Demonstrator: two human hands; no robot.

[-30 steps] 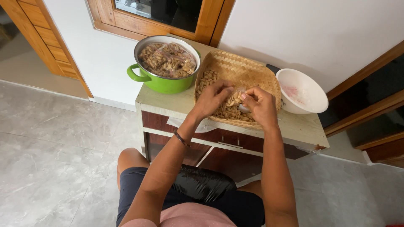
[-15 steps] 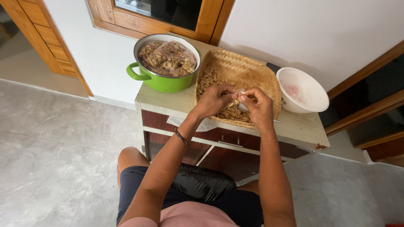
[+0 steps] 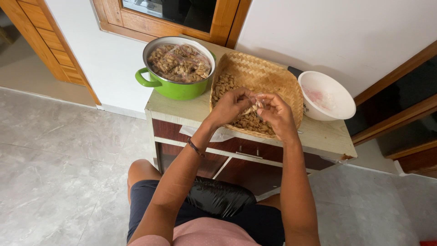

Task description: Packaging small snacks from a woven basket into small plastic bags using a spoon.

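Observation:
Over a woven bamboo tray holding a heap of loose peanuts, my left hand and my right hand meet. Between their fingertips they pinch a small clear plastic bag of peanuts. The bag's lower part is hidden behind my right fingers. To the left stands a green pot filled with several similar packed bags. A white bowl with thin plastic inside sits to the right.
All three containers rest on a small wooden cabinet with drawers, against a white wall. A wooden window frame is above and a wooden door frame at left. Grey tiled floor surrounds my knees.
Both hands have lifted a little off the peanuts and drawn closer together, with the small bag now held up between the fingertips.

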